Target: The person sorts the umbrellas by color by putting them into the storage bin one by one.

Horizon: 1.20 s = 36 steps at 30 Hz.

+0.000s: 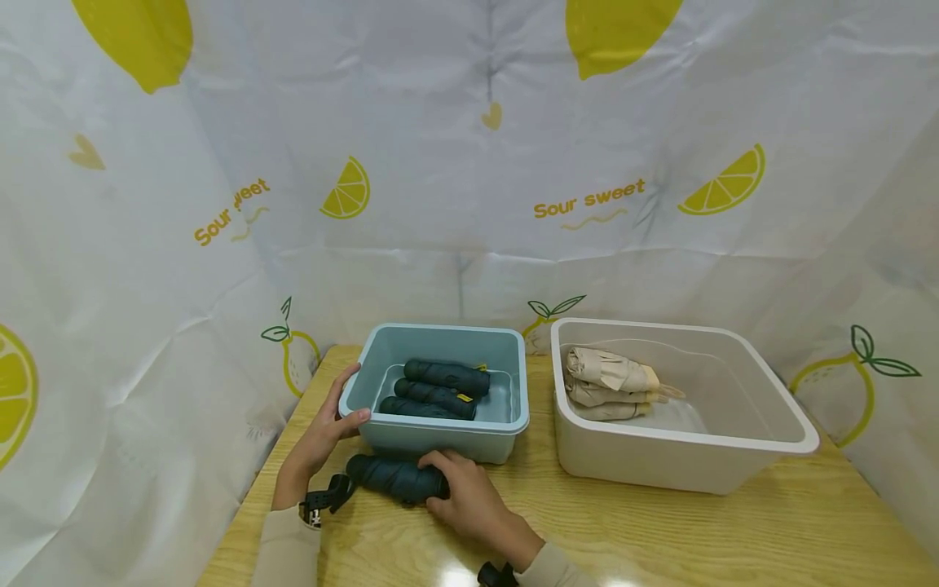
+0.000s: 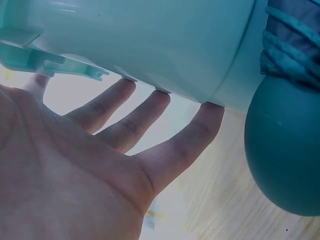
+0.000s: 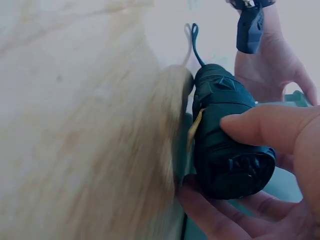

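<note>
A folded dark green umbrella (image 1: 399, 479) lies on its side at the table in front of a light blue bin (image 1: 447, 440). My right hand (image 1: 473, 499) grips its right end; the right wrist view shows the thumb on one side of the umbrella (image 3: 225, 125) and fingers on the other. A thin cord loop (image 3: 196, 45) sticks out at its far end. My left hand (image 1: 323, 432) rests against the bin's left front corner, thumb at the rim; its straight fingers touch the wall in the left wrist view. Three similar dark umbrellas (image 1: 440, 391) lie side by side inside the bin.
To the right stands a larger off-white bin (image 1: 660, 465) with several folded beige umbrellas (image 1: 609, 371) stacked at its left end. Both bins are on a wooden table (image 1: 587, 522). A white curtain with lemon prints (image 1: 440, 244) hangs behind and at the sides.
</note>
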Tool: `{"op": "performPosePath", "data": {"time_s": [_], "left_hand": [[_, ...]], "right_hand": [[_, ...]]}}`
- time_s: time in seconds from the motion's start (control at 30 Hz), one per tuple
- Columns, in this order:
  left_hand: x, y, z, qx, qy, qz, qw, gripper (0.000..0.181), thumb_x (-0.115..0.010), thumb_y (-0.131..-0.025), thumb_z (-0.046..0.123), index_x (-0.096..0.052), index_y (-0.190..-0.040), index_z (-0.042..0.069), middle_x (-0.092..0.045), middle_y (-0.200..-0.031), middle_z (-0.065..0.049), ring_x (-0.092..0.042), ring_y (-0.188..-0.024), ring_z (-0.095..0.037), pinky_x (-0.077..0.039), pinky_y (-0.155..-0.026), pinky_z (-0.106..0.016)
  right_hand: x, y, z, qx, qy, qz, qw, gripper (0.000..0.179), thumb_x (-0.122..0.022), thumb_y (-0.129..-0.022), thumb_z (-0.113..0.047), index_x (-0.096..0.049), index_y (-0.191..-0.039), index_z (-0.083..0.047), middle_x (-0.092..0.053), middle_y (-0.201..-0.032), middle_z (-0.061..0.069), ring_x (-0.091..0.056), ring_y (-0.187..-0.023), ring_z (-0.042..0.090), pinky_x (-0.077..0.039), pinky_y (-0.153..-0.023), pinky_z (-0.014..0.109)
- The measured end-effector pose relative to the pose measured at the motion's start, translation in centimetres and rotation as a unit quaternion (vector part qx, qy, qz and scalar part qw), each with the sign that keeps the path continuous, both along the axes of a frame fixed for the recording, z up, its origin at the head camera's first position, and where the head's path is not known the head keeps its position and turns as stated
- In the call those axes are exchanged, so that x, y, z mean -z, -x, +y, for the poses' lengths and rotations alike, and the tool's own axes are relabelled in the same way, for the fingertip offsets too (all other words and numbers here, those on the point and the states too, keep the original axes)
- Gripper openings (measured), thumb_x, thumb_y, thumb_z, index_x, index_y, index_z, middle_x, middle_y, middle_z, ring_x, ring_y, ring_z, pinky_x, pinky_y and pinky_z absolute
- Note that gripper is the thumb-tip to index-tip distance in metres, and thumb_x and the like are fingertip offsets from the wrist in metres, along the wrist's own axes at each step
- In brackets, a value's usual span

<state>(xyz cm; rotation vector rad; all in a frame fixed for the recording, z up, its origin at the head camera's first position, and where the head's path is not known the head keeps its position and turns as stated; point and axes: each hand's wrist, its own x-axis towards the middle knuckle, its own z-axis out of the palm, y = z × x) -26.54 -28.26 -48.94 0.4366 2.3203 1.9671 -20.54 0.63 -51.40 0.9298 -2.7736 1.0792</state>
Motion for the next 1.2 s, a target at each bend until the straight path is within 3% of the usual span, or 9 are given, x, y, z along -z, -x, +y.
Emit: {"op": "performPosePath", "data": {"time_s": [0.27, 0.57, 0.93, 1.2], "left_hand": [[0.0, 0.0, 0.0, -0.002, -0.001, 0.000, 1.0000, 0.080, -0.059, -0.100, 0.020, -0.013, -0.164, 0.033, -0.019, -0.161, -0.024, -0.038, -0.136, -0.053, -0.052, -0.094, -0.051], [-0.2, -0.1, 0.1, -0.001, 0.003, -0.001, 1.0000, 0.079, -0.058, -0.100, 0.021, -0.013, -0.164, 0.035, -0.015, -0.163, -0.023, -0.037, -0.138, -0.054, -0.053, -0.095, -0.052], [-0.1, -0.1, 0.1, 0.000, 0.004, 0.004, 1.0000, 0.081, -0.059, -0.100, 0.021, -0.011, -0.164, 0.032, -0.017, -0.162, -0.024, -0.038, -0.137, -0.055, -0.053, -0.094, -0.054], [-0.1, -0.1, 0.0, -0.002, 0.007, 0.002, 1.0000, 0.080, -0.059, -0.100, 0.021, -0.012, -0.164, 0.033, -0.016, -0.163, -0.023, -0.038, -0.138, -0.054, -0.053, -0.094, -0.051]], "right_hand": [[-0.4, -0.4, -0.1, 0.013, 0.086, -0.020, 0.9960, 0.035, -0.080, -0.085, -0.012, -0.068, -0.116, -0.024, -0.065, -0.117, -0.004, -0.063, -0.110, 0.016, -0.051, -0.095, 0.037], [-0.6, -0.7, -0.6, 0.048, 0.177, 0.003, 0.9830, 0.035, -0.080, -0.076, -0.003, -0.072, -0.103, -0.025, -0.066, -0.108, -0.004, -0.059, -0.098, 0.012, -0.050, -0.085, 0.027], [-1.2, -1.0, -0.7, 0.069, 0.210, -0.014, 0.9752, 0.032, -0.081, -0.073, -0.004, -0.074, -0.097, -0.024, -0.065, -0.102, -0.002, -0.055, -0.085, 0.011, -0.049, -0.067, 0.024], [-1.3, -1.1, -0.7, 0.080, 0.230, -0.001, 0.9699, 0.032, -0.080, -0.069, -0.003, -0.075, -0.093, -0.023, -0.067, -0.099, -0.005, -0.059, -0.092, 0.011, -0.054, -0.077, 0.033]]}}
